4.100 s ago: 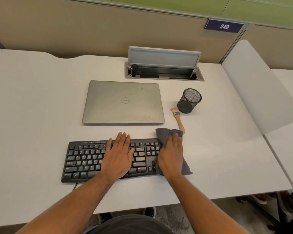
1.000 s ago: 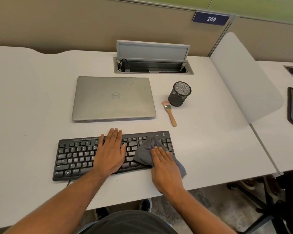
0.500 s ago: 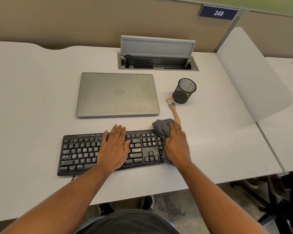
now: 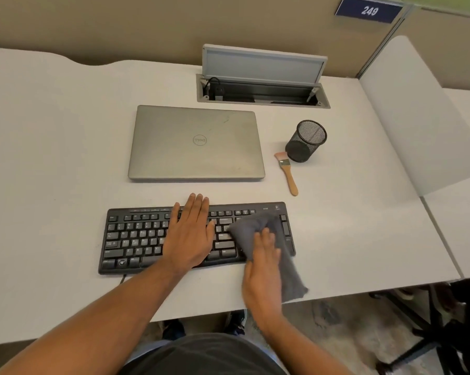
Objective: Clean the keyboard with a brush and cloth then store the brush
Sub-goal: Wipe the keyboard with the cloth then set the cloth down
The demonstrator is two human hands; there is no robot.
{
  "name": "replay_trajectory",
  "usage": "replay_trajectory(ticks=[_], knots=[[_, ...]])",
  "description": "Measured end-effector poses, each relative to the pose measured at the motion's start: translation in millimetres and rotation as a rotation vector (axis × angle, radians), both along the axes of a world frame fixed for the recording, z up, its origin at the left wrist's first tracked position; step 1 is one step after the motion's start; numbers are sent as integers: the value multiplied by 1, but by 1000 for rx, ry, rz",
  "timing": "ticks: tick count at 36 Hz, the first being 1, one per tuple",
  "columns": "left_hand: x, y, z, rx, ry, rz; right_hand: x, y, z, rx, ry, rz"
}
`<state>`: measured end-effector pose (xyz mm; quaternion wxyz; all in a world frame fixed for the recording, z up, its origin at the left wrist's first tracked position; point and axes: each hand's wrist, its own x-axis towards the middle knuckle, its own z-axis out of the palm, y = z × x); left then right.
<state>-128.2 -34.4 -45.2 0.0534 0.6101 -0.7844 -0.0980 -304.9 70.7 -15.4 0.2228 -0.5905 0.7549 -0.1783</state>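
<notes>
Wiping step | right hand presses cloth flat on keyboard right end (blurred) | left hand flat, steadying keys | brush on counter ahead of right hand, nearer it, handle toward person, bristles beside mesh cup.

Both forearms are seen bare, with no sleeves reaching them. No rings, watch or bands are worn on the left hand or the right hand. A dark garment is worn on the torso.
</notes>
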Motion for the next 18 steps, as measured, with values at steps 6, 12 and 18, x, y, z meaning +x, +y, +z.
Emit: replay_trajectory(ticks=[6,12,18], knots=[[6,-1,-4,11,7,-54,35,-11,0,69,-4,286],[12,-3,0,11,14,-101,-3,-37,7,73,177,275],[50,-4,-1,-9,3,-170,-1,-49,5,73,199,126]])
